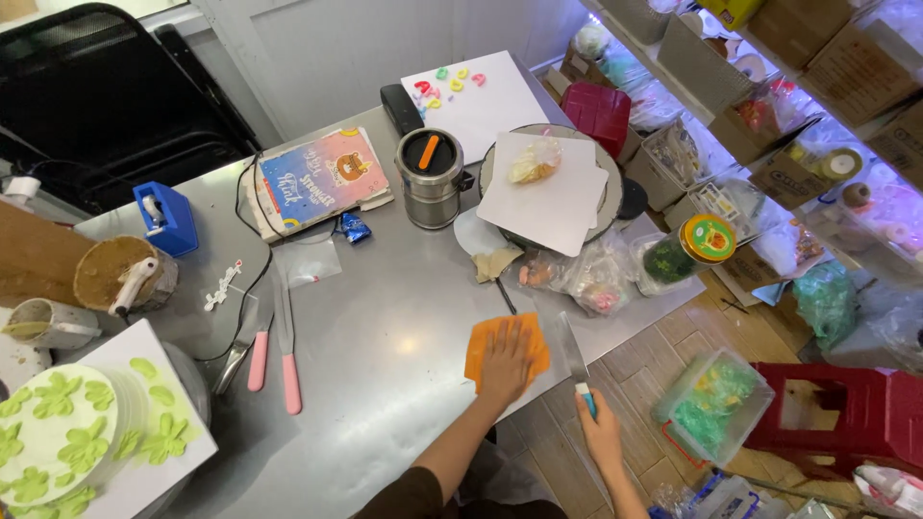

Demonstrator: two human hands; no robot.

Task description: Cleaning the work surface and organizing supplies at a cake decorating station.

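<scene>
While pressing flat on the orange cloth (pixel 506 349) near the worktop (pixel 385 356) edge with left hand (pixel 507 365), right hand (pixel 598 430) grip clamping a scraper (pixel 573 358) just beside it.

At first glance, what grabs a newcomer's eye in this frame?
The left hand pressing an orange cloth flat on the steel table, mid-frame. Beside it, the right hand holds a spatula past the table's edge. Bottom left sits a white cake with green flowers.

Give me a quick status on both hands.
Left hand flat on orange cloth, pressing it to steel table. Right hand gripping scraper at table edge. Nothing blocking either.
</scene>
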